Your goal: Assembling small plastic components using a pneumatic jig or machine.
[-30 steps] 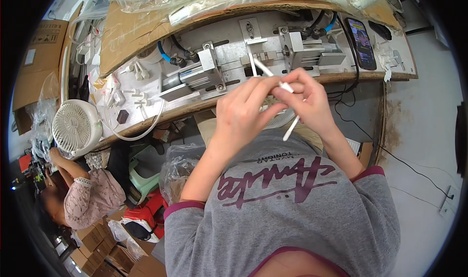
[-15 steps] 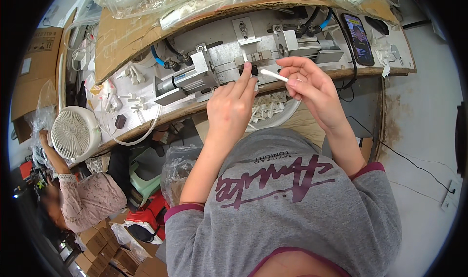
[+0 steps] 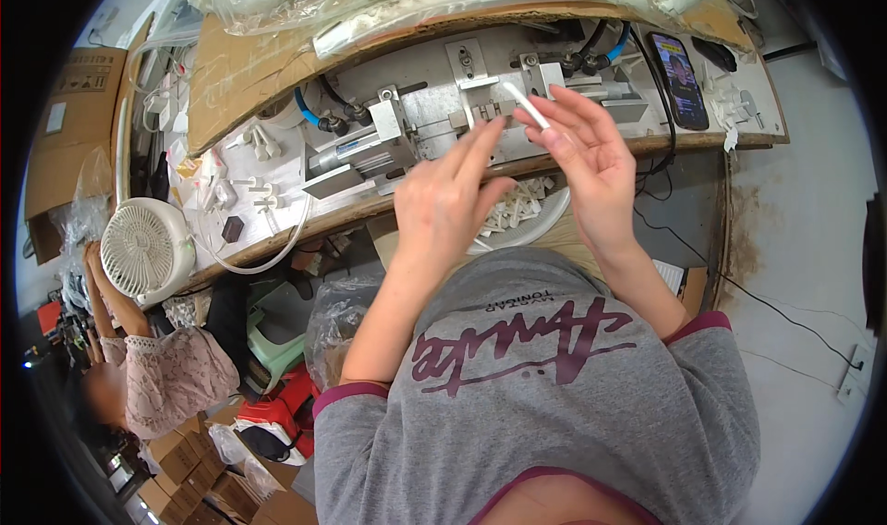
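A thin white plastic stick (image 3: 527,106) with a rounded tip is pinched between the thumb and fingers of my right hand (image 3: 591,151), tilted up and to the left over the metal clamping fixture (image 3: 480,114). My left hand (image 3: 442,192) is open, its fingers stretched toward the fixture and its thumb apart. Just beyond those fingertips another white stick-like piece (image 3: 468,115) stands in the fixture's middle; whether the fingers touch it I cannot tell. Below the bench edge, partly behind my left hand, sits a clear round container (image 3: 554,209) of small white plastic parts (image 3: 517,206).
Metal cylinders (image 3: 356,151) with blue and black air hoses flank the fixture. A cardboard sheet (image 3: 249,81) with bagged parts overhangs the bench back. A phone (image 3: 679,81) lies at right, a white fan (image 3: 148,248) at left. Another person (image 3: 176,377) works at far left.
My right hand has raised and tilted the stick more upright, closer to the fixture. My left fingers have spread, and the thumb has moved away from the fixture.
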`<action>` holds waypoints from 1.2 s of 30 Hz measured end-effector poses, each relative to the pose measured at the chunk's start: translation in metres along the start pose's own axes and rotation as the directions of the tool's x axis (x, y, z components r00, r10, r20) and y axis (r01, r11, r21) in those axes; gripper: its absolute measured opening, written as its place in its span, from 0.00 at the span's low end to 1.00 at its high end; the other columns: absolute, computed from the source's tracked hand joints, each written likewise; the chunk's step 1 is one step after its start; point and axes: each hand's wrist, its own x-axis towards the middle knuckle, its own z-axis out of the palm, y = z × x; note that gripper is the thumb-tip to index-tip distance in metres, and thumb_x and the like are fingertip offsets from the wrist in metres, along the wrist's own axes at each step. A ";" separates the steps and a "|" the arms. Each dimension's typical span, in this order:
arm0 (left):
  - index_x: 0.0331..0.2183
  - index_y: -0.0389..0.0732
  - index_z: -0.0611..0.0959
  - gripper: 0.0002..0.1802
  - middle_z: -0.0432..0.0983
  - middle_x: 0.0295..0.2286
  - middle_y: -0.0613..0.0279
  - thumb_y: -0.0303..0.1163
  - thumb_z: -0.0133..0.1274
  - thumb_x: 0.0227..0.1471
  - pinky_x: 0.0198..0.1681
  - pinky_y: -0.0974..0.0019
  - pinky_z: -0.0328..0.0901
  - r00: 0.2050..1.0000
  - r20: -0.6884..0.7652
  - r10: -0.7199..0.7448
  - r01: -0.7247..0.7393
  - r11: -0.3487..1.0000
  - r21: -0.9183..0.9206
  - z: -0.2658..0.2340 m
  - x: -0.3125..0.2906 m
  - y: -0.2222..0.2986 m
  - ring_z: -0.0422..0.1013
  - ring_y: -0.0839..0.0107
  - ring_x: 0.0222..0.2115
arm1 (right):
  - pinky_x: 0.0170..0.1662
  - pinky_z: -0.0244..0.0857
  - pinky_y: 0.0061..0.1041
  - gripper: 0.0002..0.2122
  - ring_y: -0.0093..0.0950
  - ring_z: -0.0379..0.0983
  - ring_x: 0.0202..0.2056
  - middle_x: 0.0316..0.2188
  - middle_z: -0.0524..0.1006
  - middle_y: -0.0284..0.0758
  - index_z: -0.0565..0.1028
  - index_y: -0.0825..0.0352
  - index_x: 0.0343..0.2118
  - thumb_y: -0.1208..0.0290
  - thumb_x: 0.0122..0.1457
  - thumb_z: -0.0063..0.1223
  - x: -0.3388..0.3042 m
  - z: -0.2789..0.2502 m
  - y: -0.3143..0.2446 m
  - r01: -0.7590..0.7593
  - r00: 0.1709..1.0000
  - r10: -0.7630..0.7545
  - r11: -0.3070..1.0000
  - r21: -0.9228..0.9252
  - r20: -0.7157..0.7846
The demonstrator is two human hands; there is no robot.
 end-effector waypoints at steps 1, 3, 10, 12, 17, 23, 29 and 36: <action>0.53 0.43 0.79 0.39 0.80 0.34 0.61 0.35 0.72 0.35 0.26 0.68 0.69 0.998 -0.055 0.032 -0.035 0.998 -0.055 -0.003 0.002 0.008 0.76 0.72 0.22 | 0.58 0.67 0.30 0.20 0.34 0.73 0.53 0.53 0.73 0.48 0.64 0.73 0.58 0.81 0.64 0.50 0.002 0.004 0.004 0.027 1.000 -0.027 1.000 -0.010 0.000; 0.51 0.41 0.80 0.34 0.79 0.33 0.59 0.31 0.69 0.38 0.30 0.66 0.71 0.988 -0.143 0.054 -0.074 0.988 -0.136 -0.005 0.002 0.019 0.76 0.66 0.27 | 0.59 0.67 0.29 0.22 0.34 0.71 0.55 0.54 0.71 0.49 0.61 0.72 0.61 0.82 0.64 0.48 -0.004 0.015 0.007 -0.022 0.996 0.014 0.995 0.095 0.083; 0.46 0.36 0.82 0.29 0.78 0.31 0.58 0.21 0.70 0.37 0.32 0.68 0.72 0.967 -0.230 -0.104 0.028 0.949 -0.314 -0.027 0.007 0.019 0.77 0.69 0.29 | 0.47 0.69 0.24 0.17 0.24 0.77 0.42 0.39 0.82 0.38 0.71 0.66 0.57 0.71 0.65 0.47 0.025 0.026 -0.001 0.052 0.954 0.009 0.980 -0.193 0.300; 0.40 0.37 0.86 0.21 0.78 0.33 0.59 0.23 0.70 0.38 0.32 0.70 0.73 0.968 -0.230 -0.102 0.039 0.964 -0.263 -0.031 0.005 0.012 0.77 0.71 0.30 | 0.38 0.69 0.24 0.12 0.25 0.76 0.34 0.34 0.82 0.37 0.78 0.67 0.47 0.69 0.63 0.52 0.064 0.020 -0.019 0.455 0.890 -0.351 0.719 -0.525 0.290; 0.35 0.38 0.85 0.16 0.78 0.46 0.58 0.28 0.68 0.40 0.33 0.66 0.72 0.986 -0.151 0.072 -0.067 0.997 0.036 -0.011 -0.005 0.001 0.77 0.67 0.32 | 0.32 0.68 0.29 0.11 0.26 0.76 0.29 0.31 0.81 0.34 0.81 0.65 0.37 0.64 0.58 0.59 0.184 0.007 -0.045 0.436 0.811 -0.538 0.293 -0.851 0.230; 0.35 0.39 0.84 0.15 0.79 0.48 0.57 0.31 0.66 0.41 0.30 0.67 0.68 0.997 0.011 0.073 -0.074 0.975 0.208 0.009 -0.007 -0.008 0.77 0.66 0.26 | 0.37 0.69 0.34 0.11 0.36 0.77 0.32 0.29 0.80 0.39 0.79 0.69 0.34 0.65 0.55 0.61 0.231 0.018 -0.037 0.300 0.950 -0.130 0.138 -0.944 0.283; 0.35 0.42 0.85 0.16 0.79 0.48 0.59 0.33 0.67 0.40 0.27 0.67 0.69 0.996 0.058 0.065 -0.077 0.971 0.227 0.007 0.002 -0.009 0.75 0.64 0.21 | 0.39 0.68 0.37 0.06 0.40 0.77 0.34 0.29 0.78 0.43 0.73 0.71 0.35 0.74 0.58 0.54 0.216 0.020 -0.026 0.520 0.815 -0.426 0.240 -0.820 0.392; 0.34 0.41 0.85 0.14 0.79 0.48 0.58 0.33 0.68 0.42 0.26 0.69 0.70 0.998 0.057 0.013 -0.024 0.979 0.203 0.010 -0.002 -0.012 0.76 0.68 0.19 | 0.32 0.67 0.24 0.10 0.25 0.73 0.28 0.29 0.75 0.36 0.73 0.68 0.45 0.78 0.61 0.49 0.120 -0.030 -0.066 0.419 0.899 -0.411 0.705 -0.573 0.151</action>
